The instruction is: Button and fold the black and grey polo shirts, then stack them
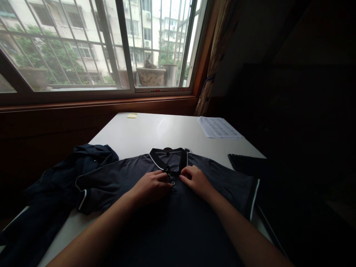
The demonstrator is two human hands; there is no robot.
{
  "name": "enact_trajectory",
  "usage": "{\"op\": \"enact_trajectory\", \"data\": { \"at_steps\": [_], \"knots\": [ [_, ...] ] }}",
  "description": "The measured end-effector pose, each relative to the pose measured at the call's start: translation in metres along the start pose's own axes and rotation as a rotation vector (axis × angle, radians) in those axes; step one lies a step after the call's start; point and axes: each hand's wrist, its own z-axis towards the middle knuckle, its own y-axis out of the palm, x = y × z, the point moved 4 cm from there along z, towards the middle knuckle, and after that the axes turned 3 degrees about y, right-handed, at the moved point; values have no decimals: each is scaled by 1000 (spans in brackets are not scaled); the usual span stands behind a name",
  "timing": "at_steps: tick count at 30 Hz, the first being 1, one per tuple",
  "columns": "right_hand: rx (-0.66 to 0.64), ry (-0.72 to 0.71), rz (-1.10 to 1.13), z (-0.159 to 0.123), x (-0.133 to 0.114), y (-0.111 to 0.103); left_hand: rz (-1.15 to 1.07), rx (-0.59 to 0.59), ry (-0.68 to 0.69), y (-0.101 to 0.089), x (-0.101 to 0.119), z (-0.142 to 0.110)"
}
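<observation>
A dark grey polo shirt [183, 215] lies spread flat, its black collar [159, 159] edged in white and pointing away from me. Both sleeves reach out to the sides. At the placket below the collar, my left hand [152, 185] has its fingers closed on the edge beside the buttons [172, 183]. My right hand [194, 180] pinches the cloth just under the right collar point, a short gap away from the left. The fingertips hide part of the placket.
The shirt lies on a white table [164, 128]. A crumpled dark garment [55, 185] hangs over its left side. Printed papers [219, 128] and yellow sticky notes [132, 115] lie toward the back. A dark notebook-like object [244, 161] is at the right edge. A barred window [94, 44] stands behind.
</observation>
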Motion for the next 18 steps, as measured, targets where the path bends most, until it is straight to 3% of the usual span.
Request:
{"op": "enact_trajectory", "data": {
  "at_steps": [5,9,13,18],
  "knots": [
    [4,-6,-6,0,0,0,-66,38,-88,-4,-4,-1],
    [2,-7,4,0,1,0,-87,65,-75,-6,-4,-3],
    [8,-7,7,0,1,0,-31,-35,-22,-3,2,-3],
    [7,-2,0,0,0,0,7,-105,-73,-1,3,-2]
  ]
}}
